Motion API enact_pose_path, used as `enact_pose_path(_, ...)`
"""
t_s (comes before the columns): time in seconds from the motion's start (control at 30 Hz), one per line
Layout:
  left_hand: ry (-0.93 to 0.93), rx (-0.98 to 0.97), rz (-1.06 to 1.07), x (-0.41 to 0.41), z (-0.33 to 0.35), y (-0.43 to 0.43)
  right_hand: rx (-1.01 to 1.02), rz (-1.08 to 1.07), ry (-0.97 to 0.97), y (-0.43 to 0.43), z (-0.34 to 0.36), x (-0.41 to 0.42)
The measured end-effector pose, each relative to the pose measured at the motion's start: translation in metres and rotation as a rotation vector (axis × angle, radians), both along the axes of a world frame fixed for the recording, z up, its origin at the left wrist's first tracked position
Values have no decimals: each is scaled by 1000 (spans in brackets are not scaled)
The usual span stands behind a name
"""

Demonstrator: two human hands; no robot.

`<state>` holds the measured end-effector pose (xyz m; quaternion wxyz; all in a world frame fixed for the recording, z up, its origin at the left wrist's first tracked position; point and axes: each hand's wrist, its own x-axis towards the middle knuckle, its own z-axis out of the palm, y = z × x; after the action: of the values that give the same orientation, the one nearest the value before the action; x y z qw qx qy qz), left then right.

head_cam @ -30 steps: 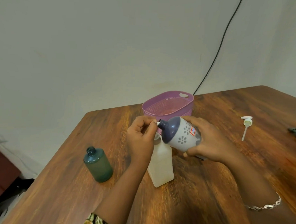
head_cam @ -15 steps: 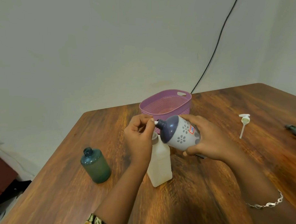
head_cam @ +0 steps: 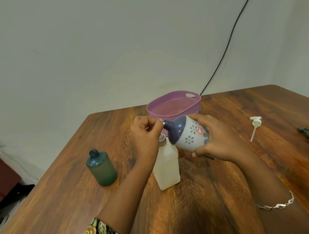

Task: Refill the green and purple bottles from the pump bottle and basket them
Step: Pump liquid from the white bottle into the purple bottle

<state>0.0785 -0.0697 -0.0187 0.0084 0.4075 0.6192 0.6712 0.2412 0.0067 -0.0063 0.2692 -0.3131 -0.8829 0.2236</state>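
At frame centre, the neck of the pump bottle (head_cam: 167,169) is partly hidden by the left hand (head_cam: 146,135), by which a small white piece (head_cam: 163,123), too small to identify, is pinched at the mouth of the tilted purple bottle (head_cam: 190,135), itself gripped by the right hand (head_cam: 221,140). The fill of the green bottle (head_cam: 102,168), lower left, cannot be judged.

Neck and one shoulder of pump bottle (head_cam: 167,168) hidden behind left hand (head_cam: 146,134). Pinched in left fingers at mouth of purple bottle (head_cam: 186,133), white bit (head_cam: 163,123): too small to identify. Base of purple bottle buried in right hand (head_cam: 219,138); writing on sticker (head_cam: 200,132) unreadable. Under right hand, dark thing (head_cam: 209,156) mostly covered. Front wall of basket (head_cam: 192,107) partly behind hands. At right edge, green thing (head_cam: 307,133) cut off (blurred too). Top edge cuts cable (head_cam: 226,47). Bottom edge cuts flowered sleeve (head_cam: 100,228).
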Motion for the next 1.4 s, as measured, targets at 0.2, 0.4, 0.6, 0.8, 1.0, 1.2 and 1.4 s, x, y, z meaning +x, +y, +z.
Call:
enact_pose_path(0.2, -10, -1, -11, 0, -17, -2, -42, -14, -30, 0, -12, -2)
enact_pose_path(0.4, 100, -18, 23, -3, 1, 0, -32, -5, 2, 0, -3, -1)
enact_pose_path(0.6, 119, 7, 38, -2, -13, 0, -34, -20, -24, 1, -9, -2)
enact_pose_path(0.8, 206, 21, 38, -9, -12, -1, -73, -20, 3, -1, -14, -2)
enact_pose_path(1.0, 277, 83, 27, -10, -11, 1, -7, -16, -11, -1, -3, -1)
enact_pose_path(1.2, 258, 113, -22, -12, -23, 0, -53, -18, -26, -2, -10, -2)
enact_pose_path(1.4, 305, 135, 29, -12, -13, 4, -13, -11, 8, -1, -3, -1)
